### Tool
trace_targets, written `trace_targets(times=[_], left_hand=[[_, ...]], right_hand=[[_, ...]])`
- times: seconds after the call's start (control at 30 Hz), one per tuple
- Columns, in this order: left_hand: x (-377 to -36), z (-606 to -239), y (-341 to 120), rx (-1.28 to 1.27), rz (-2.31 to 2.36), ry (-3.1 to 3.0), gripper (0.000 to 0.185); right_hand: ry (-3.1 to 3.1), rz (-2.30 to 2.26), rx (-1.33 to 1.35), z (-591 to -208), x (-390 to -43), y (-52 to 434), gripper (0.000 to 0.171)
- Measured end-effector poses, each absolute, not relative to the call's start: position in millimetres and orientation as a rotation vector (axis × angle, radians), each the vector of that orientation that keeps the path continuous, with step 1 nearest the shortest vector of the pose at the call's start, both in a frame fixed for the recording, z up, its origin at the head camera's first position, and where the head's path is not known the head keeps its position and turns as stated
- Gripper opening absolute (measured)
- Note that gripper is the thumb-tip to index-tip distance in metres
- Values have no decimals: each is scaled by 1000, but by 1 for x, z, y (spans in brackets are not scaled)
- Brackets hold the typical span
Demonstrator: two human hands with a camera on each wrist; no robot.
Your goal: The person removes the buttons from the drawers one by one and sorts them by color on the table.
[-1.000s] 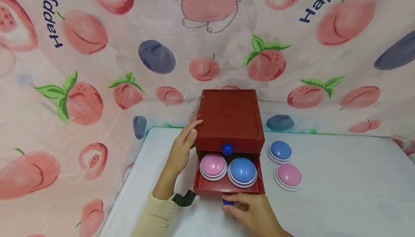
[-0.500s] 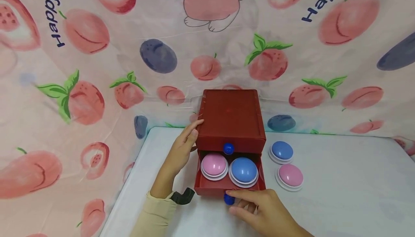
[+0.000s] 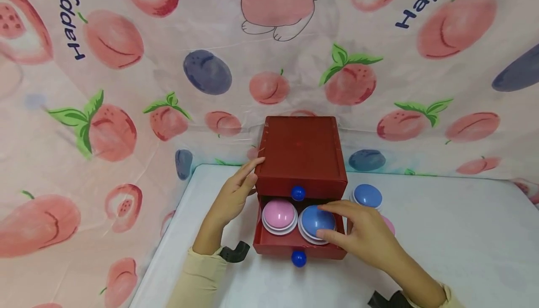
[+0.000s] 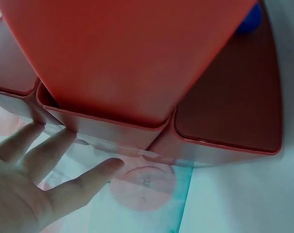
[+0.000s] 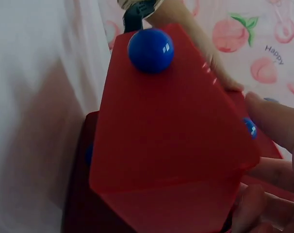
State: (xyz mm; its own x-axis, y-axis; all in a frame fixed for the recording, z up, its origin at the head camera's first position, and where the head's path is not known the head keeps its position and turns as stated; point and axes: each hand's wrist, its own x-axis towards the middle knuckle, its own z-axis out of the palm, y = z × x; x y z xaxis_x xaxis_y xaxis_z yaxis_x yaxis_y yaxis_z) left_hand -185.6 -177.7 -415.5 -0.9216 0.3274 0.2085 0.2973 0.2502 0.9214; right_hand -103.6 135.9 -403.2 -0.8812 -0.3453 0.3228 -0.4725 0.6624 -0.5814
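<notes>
Peach-printed cloth backdrop (image 3: 126, 88) behind and to the left. White worktop (image 3: 442, 233) below it, bearing the rest. Red drawer box (image 3: 301, 151) near the back edge of the worktop, closed upper drawer with a blue knob (image 3: 297, 193) on its front. Lower drawer (image 3: 294, 247) pulled out toward the person, its own blue knob (image 3: 298, 258) at the middle of the front wall. Left hand (image 3: 231, 195) flat against the box's left side, fingers straight and slightly spread, fingertips at the upper edge; same spread fingers (image 4: 64, 145) seen from the left wrist, close under the red casing. Right hand (image 3: 362, 233) over the right half of the open drawer, fingers curved around the blue dome (image 3: 313, 221), index finger across its top, thumb at its near side. Blue dome on its white base inside the lower drawer, right compartment side, just beside the pink dome (image 3: 278, 214) on the left. Second blue dome (image 3: 367, 195) on the worktop just right of the box. Another pink dome (image 3: 389, 226) nearer the person, mostly hidden behind the right hand. Dark wrist straps (image 3: 233, 253) at both cuffs.
</notes>
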Motion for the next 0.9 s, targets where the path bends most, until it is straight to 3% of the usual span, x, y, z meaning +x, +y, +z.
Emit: trace_targets(times=[0.63, 0.9], left_hand=[[-184, -413, -176, 608, 1788, 2491, 43], [-184, -413, -176, 596, 1781, 2500, 43]], right_hand=[[-2937, 864, 665, -423, -125, 131, 79], [-2997, 877, 665, -421, -126, 128, 78]])
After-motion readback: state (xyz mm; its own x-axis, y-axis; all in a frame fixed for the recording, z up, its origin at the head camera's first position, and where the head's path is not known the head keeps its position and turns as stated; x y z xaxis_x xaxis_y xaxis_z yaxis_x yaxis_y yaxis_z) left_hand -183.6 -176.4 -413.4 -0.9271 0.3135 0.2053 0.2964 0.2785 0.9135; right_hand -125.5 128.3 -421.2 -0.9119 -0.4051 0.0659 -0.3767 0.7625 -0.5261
